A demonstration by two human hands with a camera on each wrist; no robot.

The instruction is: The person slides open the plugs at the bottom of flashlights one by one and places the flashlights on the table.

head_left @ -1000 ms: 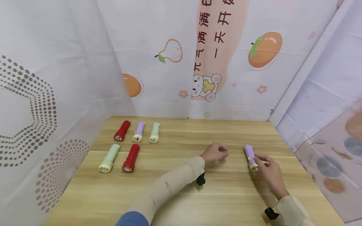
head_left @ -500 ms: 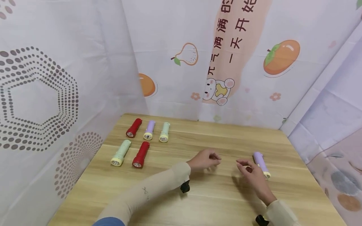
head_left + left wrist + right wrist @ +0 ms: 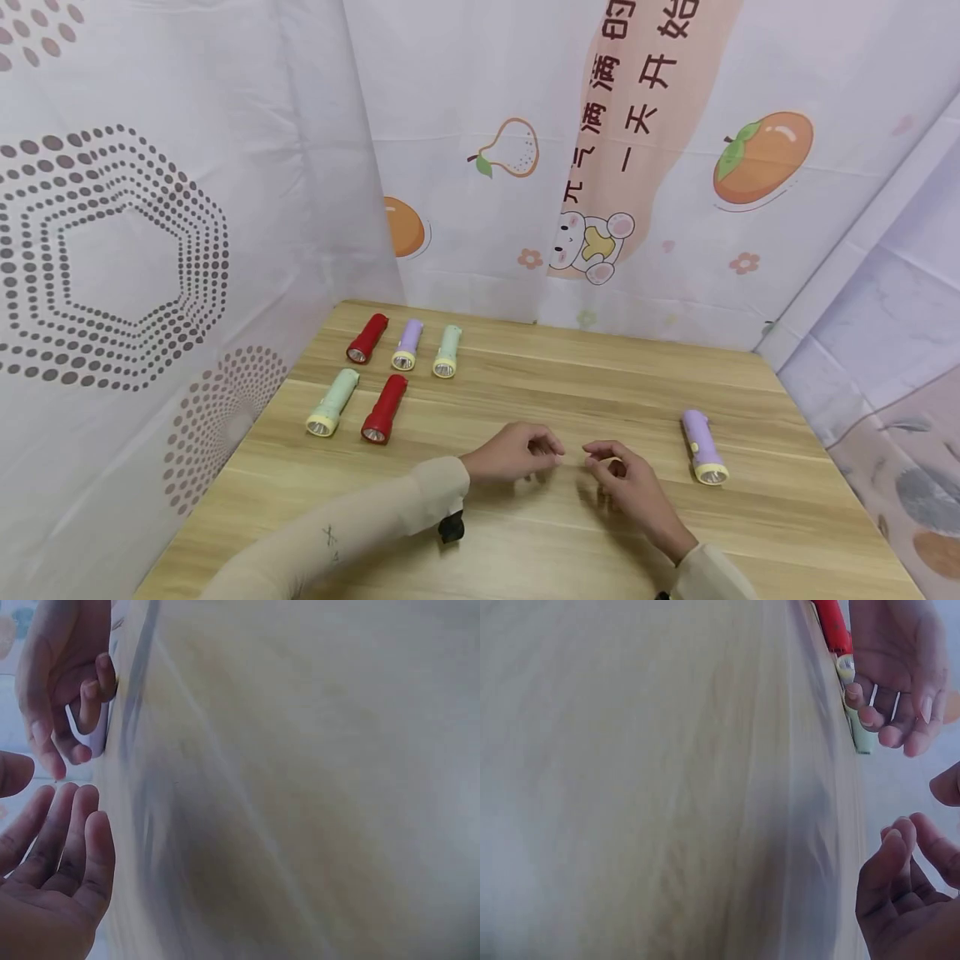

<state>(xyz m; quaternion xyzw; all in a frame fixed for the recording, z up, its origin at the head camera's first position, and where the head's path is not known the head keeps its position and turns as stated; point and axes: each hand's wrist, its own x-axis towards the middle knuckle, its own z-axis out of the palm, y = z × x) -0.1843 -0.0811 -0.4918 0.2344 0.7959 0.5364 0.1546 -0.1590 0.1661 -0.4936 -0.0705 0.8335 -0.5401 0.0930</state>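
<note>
My left hand point(image 3: 513, 454) and right hand point(image 3: 630, 487) hover over the middle of the wooden table, fingertips facing each other a short way apart. Both have loosely bent fingers with nothing between them, as the left wrist view also shows of the left hand point(image 3: 56, 877). To the right of my right hand lies a purple flashlight point(image 3: 702, 446), its yellow-rimmed lens towards me. On the left, a red flashlight point(image 3: 386, 407) and a mint green flashlight point(image 3: 334, 402) form a front row. Behind them lie another red flashlight point(image 3: 367, 337), a purple flashlight point(image 3: 408, 343) and a mint flashlight point(image 3: 447, 350).
The wooden table point(image 3: 570, 375) ends at a printed white curtain point(image 3: 465, 233) at the back. Further curtains hang along the left and right sides. A small black camera point(image 3: 452, 527) sits at my left wrist.
My right hand has left the purple flashlight on the right and moved left towards the other hand. My left hand has drawn back nearer to me. The head view has shifted left.
</note>
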